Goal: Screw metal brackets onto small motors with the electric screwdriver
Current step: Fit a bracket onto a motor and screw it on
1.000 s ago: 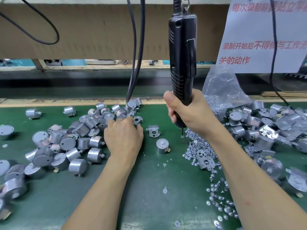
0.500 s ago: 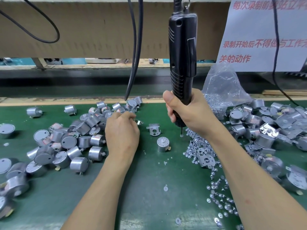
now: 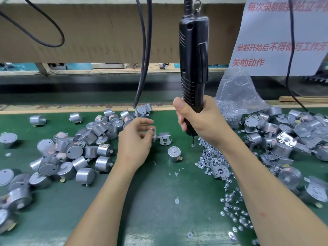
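head | left grip [image 3: 134, 141] pinches bracket [image 3: 154, 135], half hidden | right grip [image 3: 204, 125] holds screwdriver [image 3: 193, 59], top cropped

Left hand [image 3: 134, 142], forearm in from 7 o'clock, pinches bracket [image 3: 154, 134]. Right hand [image 3: 204, 125], at its 3 o'clock, fisted round screwdriver [image 3: 193, 64].

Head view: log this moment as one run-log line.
left hand: pinches bracket | right hand: grips electric screwdriver, bit tip by screw pile | motor: upright on mat, no bracket fitted

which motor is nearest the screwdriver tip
The upright motor standing alone, shaft up, just below the bracket beside the left hand; all others lie farther off.
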The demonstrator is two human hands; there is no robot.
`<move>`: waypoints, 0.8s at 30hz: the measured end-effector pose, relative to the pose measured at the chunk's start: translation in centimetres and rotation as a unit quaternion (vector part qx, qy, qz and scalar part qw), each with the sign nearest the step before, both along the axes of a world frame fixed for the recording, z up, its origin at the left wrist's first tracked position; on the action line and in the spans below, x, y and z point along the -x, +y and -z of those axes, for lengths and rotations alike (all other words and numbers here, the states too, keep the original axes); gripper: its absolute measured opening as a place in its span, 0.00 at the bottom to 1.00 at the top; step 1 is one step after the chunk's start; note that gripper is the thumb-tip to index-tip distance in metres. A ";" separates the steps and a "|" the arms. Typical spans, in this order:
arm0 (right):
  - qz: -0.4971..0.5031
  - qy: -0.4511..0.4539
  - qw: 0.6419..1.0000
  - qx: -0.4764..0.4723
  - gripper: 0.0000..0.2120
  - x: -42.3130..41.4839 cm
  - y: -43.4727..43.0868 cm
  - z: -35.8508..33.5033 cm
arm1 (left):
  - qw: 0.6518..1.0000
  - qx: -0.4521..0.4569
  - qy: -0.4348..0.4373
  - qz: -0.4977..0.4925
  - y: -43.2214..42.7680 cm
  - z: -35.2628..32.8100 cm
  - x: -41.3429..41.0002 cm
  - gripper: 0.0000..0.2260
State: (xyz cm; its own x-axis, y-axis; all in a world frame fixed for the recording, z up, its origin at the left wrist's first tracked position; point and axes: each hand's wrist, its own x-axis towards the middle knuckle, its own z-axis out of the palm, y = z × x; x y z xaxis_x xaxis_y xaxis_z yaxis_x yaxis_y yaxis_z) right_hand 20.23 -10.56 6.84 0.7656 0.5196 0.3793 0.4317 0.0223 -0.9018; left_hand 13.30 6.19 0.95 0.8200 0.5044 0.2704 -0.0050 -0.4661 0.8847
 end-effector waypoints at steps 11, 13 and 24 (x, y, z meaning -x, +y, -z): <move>0.003 0.007 1.000 -0.012 0.31 0.1 0.0 -0.1 | 0.989 -0.105 0.075 0.070 -0.1 -0.1 0.5 0.07; 0.005 0.008 1.000 -0.010 0.29 -0.1 0.0 0.1 | 0.992 -0.081 0.060 0.075 -0.4 -0.4 0.6 0.07; -0.095 0.091 0.982 -0.135 0.41 0.3 0.6 0.4 | 0.996 -0.025 -0.016 0.085 -3.3 -0.2 -0.1 0.07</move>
